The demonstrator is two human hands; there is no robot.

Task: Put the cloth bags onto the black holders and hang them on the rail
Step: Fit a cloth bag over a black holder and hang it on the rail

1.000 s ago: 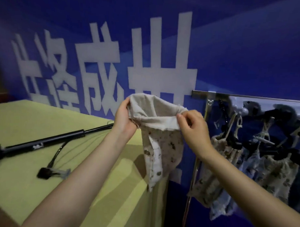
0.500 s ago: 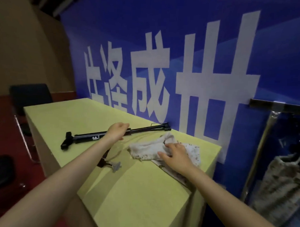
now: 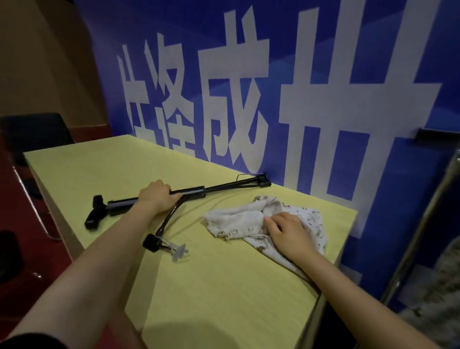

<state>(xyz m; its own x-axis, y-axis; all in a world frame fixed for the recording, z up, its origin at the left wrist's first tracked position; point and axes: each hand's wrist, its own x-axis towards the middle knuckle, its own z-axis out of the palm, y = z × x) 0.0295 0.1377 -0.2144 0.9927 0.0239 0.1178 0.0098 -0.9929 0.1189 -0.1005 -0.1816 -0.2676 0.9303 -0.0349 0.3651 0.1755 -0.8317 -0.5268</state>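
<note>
Head view: your left hand [image 3: 157, 198] has its grip curled around the black pump [image 3: 155, 201] on the yellow surface [image 3: 219, 291]. Just right of that grip, your right hand [image 3: 287, 228] presses flat, fingers relaxed, on the crumpled cloth bag [image 3: 248, 222].

Both my forearms bare to the wrist, no watch, rings or gloves visible. Left hand [image 3: 157, 198] and right hand [image 3: 287, 232] bare too. Only clothing in view: dark sleeve [image 3: 32, 342] edge at my left upper arm, bottom left corner.
</note>
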